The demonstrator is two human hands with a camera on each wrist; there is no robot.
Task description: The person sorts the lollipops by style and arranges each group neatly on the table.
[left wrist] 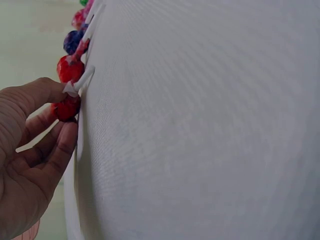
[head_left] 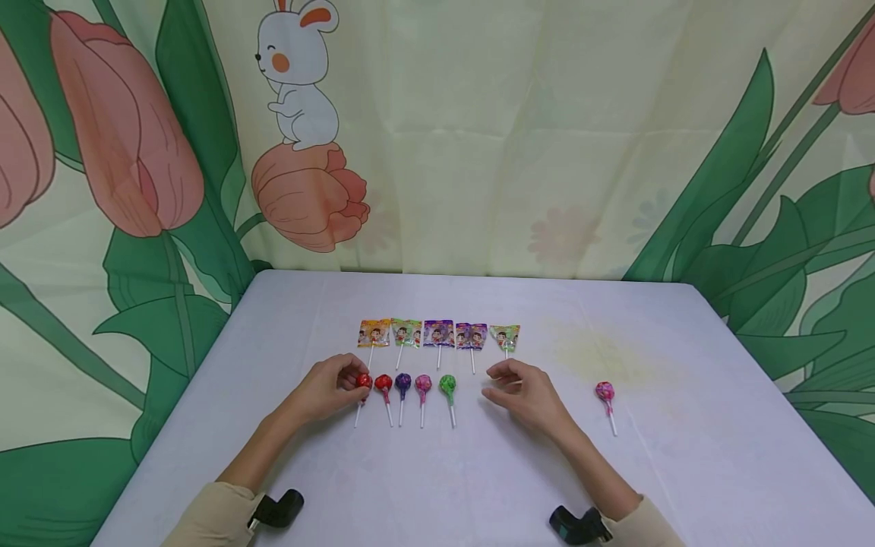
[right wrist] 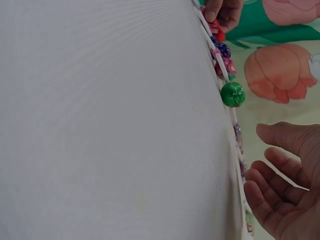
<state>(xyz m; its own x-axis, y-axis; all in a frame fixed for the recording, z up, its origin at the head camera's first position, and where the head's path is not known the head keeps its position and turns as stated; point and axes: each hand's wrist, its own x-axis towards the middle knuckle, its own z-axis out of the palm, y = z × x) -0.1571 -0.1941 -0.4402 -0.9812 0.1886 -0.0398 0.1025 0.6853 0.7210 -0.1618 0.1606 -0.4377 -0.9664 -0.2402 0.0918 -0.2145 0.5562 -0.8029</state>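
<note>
At the left end of a row of lollipops, my left hand (head_left: 335,389) pinches a red lollipop (head_left: 364,381) between thumb and fingers; its white stick points toward me. In the left wrist view the thumb lies by the base of the red candy (left wrist: 66,108). Beside it lie another red lollipop (head_left: 383,384), a dark purple one (head_left: 402,383), a pink one (head_left: 423,384) and a green one (head_left: 447,385). My right hand (head_left: 525,391) holds nothing; its fingers curve loosely to the right of the green lollipop, apart from it.
Behind the row lie several flat-wrapped lollipops, from an orange packet (head_left: 374,333) to a green one (head_left: 504,336). A single pink lollipop (head_left: 604,392) lies off to the right. A white cloth covers the table (head_left: 683,471); a printed curtain (head_left: 478,137) hangs behind it.
</note>
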